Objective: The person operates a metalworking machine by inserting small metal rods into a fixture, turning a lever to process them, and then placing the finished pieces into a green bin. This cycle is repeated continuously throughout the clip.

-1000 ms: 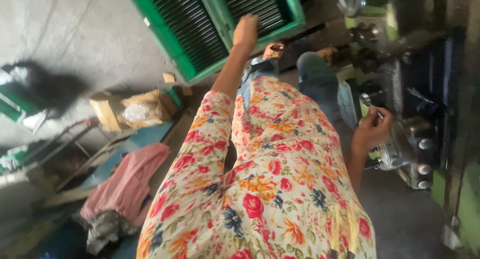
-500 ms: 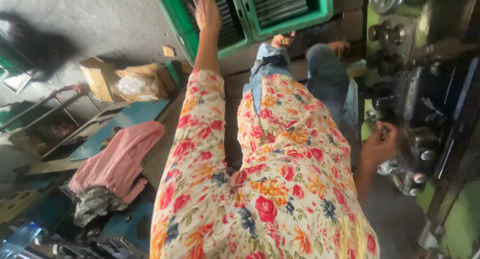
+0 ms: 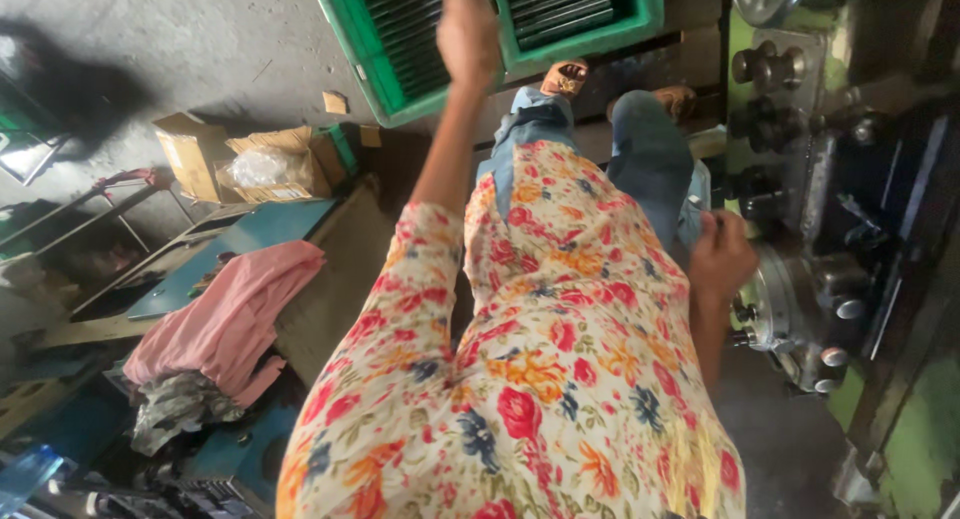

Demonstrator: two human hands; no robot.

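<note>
Your left hand (image 3: 468,34) reaches up to the top middle of the frame, over the green plastic crate (image 3: 375,54) full of dark metal rods (image 3: 405,24). I cannot tell if the fingers are open or closed, or if they touch a rod. The rods look hard, stiff and heavy, maybe oily and slippery, so take one near its middle. Your right hand (image 3: 722,257) sits at the right middle, curled into a loose fist. It is just beside the round metal chuck (image 3: 795,314) of the green machine (image 3: 900,439). I cannot tell if it holds anything. A pink cloth (image 3: 225,319) lies at the lower left, and cardboard boxes (image 3: 245,164) sit above it.
</note>
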